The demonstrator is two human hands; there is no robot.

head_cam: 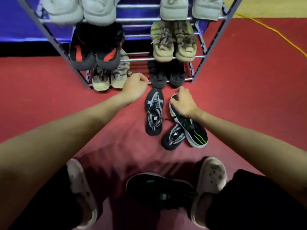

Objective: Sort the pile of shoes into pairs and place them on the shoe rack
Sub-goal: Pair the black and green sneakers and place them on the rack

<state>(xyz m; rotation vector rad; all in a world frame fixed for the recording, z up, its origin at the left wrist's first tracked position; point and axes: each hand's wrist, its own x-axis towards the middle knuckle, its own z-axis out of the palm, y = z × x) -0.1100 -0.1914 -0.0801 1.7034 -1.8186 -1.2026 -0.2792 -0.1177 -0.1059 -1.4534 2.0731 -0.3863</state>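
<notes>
Although most of the sorting appears finished, the shoe rack (201, 45) is not yet complete: it carries pairs on every visible shelf, pale grey ones at the top, a black-and-red pair (94, 52) and a beige laced pair (174, 45) on the middle level, and a striped tan pair (108, 77) beside a dark pair (167, 75) on the lowest. Four loose shoes remain on the red carpet (49, 97). The right hand (184, 103) is closed over the toe end of a black shoe with a white sole and green stripes (196, 133), which lies tilted on its side, its heel trailing back toward the person from the grip. Its likely mate, a black shoe with green marks (159, 186), lies nearer still, between the person's feet, well apart from the held one. Just left of the grip a black-and-grey knit shoe (154, 112) points at the rack, upright; a second knit shoe (172, 138) of the same pattern lies behind the grip, partly under the held shoe's heel. The left hand (136, 90) hovers loosely curled at the rack's lowest front bar, holding nothing that can be seen. In my judgement two pairs are left to place, and where they will fit is not clear.
</notes>
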